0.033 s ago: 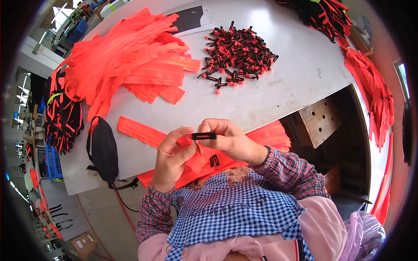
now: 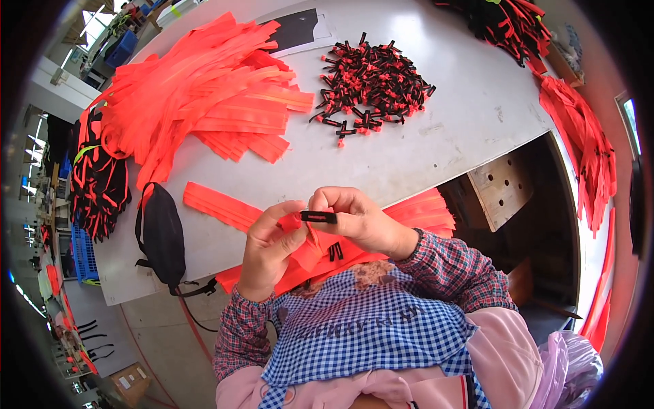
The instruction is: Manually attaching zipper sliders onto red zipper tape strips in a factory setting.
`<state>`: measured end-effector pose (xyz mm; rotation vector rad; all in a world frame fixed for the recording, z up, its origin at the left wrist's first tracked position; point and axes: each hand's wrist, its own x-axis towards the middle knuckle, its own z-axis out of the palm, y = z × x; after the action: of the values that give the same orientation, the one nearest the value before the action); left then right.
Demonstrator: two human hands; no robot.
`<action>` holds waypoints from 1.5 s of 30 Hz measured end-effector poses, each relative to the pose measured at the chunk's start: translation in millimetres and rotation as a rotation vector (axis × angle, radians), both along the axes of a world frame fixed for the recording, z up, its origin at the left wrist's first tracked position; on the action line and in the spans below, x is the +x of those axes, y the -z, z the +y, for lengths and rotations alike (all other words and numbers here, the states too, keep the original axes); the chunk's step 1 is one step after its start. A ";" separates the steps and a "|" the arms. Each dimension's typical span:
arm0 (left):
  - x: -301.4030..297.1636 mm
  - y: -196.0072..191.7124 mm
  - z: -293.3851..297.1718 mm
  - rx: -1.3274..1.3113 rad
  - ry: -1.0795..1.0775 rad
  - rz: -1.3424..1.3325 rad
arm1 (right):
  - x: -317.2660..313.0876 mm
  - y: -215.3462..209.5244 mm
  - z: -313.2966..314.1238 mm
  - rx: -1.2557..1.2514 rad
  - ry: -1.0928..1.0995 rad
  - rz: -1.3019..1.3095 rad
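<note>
Small black tab [image 2: 319, 217], red-striped, nearly level, beside a red-orange strap [image 2: 291, 221]

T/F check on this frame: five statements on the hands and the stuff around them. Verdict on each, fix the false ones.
1. The right hand holds a small black piece. True.
2. Both hands are flat on the table. False: they are raised close together, with the left hand pinching red-orange material.
3. Orange strips lie heaped left of the pile of black-and-red pieces. True.
4. Those pieces are set in neat rows. False: they lie in a loose pile.
5. A black pouch lies left of both hands. True.
</note>
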<state>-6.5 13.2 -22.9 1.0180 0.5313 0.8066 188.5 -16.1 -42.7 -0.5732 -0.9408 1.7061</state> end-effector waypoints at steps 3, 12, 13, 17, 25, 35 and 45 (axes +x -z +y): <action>-2.9 0.1 0.3 0.022 0.033 0.005 | 0.4 -7.8 -1.5 -0.025 -0.056 0.010; -4.1 -10.3 5.2 0.119 0.147 0.142 | 0.5 0.0 -2.0 -0.133 -0.108 0.107; -4.3 -11.8 5.8 0.119 0.147 0.142 | -0.3 0.8 -3.3 -0.134 -0.108 0.106; -6.4 -16.7 9.1 0.164 0.189 0.201 | -6.6 7.5 -7.7 -0.123 -0.053 0.127; -11.6 -9.5 14.2 0.194 0.217 0.187 | -5.2 5.5 -10.9 -0.112 -0.033 0.102; -12.6 -2.1 8.4 0.164 0.017 0.054 | -5.0 -18.0 -13.6 0.120 0.107 -0.139; -17.0 -17.2 12.1 0.207 0.168 0.070 | -7.3 -14.1 -19.0 0.022 0.002 -0.164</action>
<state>-23.5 25.4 -5.6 1.2681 0.4211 0.6873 181.2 -35.1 -28.6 -0.7073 -1.0736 1.6632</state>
